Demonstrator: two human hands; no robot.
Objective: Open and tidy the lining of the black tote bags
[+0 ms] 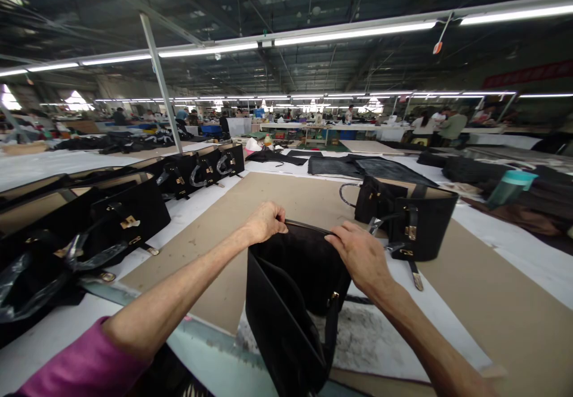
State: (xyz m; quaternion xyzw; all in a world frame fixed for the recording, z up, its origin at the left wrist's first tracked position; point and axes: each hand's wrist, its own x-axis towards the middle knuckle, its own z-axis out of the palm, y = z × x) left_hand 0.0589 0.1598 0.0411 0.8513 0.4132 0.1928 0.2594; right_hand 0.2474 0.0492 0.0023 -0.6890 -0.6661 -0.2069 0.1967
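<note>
A black handbag (pixel 275 319) stands in front of me at the table's near edge, its mouth gaping toward me and its dark inside showing. My left hand (pixel 265 222) pinches the far top rim near its left end, thumb and fingers closed on it. Along the same rim, my right hand (pixel 360 254) grips near the right end. Between the two hands the edge is drawn fairly straight. A small gold-coloured fitting (pixel 335 295) shows on the bag's right side. The bag's bottom is partly out of sight.
Another black handbag (pixel 423 230) stands just beyond my right hand. Several similar bags (pixel 129 221) line the left side, some handles wrapped in clear plastic. Brown board (pixel 215 224) covers part of the table. Black fabric pieces (pixel 371 167) lie farther back; a teal-lidded bottle (pixel 510 188) stands right.
</note>
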